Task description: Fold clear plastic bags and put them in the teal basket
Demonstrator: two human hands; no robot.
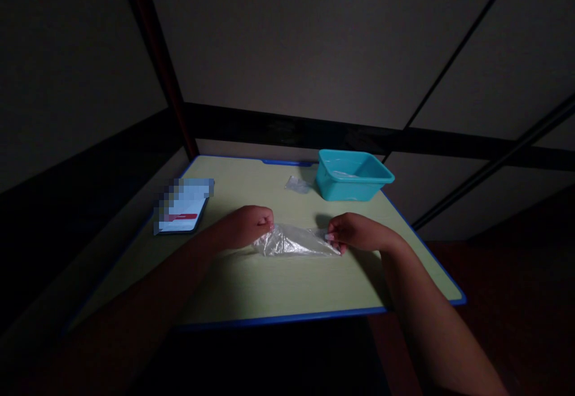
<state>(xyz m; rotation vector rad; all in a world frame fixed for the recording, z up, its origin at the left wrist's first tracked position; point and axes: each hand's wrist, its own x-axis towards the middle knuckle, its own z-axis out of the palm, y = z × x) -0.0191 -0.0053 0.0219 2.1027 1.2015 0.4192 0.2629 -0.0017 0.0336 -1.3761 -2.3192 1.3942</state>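
Observation:
A clear plastic bag [291, 242] is stretched sideways between my two hands, just over the middle of the table. My left hand [252, 226] is closed in a fist on the bag's left end. At the other end, my right hand [354, 232] pinches the plastic between thumb and fingers. The film looks crumpled and shiny, and I cannot make out anything inside it. Beyond my hands lies a small clear packet [298, 184], flat on the tabletop.
A turquoise plastic basket [353, 189] stands at the back right, with some clear plastic inside. On the left lies a tablet or phone [182, 207] with a lit, partly blurred screen. The pale tabletop [278, 297] has a blue edge; panelled walls rise behind it.

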